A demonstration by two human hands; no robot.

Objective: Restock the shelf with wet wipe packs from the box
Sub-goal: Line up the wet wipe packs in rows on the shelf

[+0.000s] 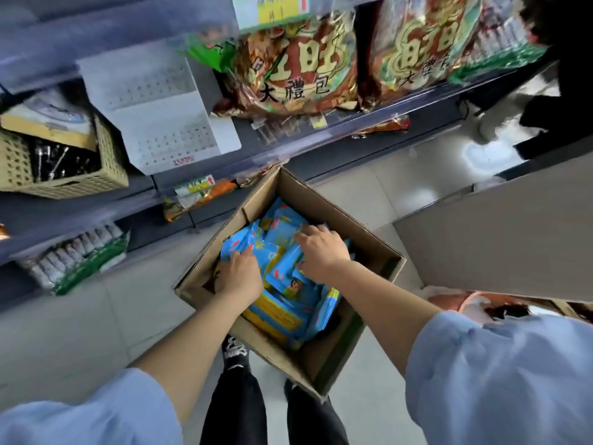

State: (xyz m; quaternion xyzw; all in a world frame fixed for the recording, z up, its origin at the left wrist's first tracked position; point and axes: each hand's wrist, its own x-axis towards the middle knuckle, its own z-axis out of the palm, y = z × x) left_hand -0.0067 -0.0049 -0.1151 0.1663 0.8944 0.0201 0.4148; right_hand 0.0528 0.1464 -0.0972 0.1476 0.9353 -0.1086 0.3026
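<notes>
Left hand (pixel 239 273) and right hand (pixel 321 250) on blue wet wipe packs (pixel 284 224) inside the open cardboard box (pixel 309 358), below the shelf (pixel 337 130).

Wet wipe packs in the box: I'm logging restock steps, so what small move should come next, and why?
Both the left hand and the right hand are down on the loose blue wet wipe packs inside the cardboard box, and none is lifted yet. So probably: close the fingers around a bunch and lift it clear of the box.
</notes>
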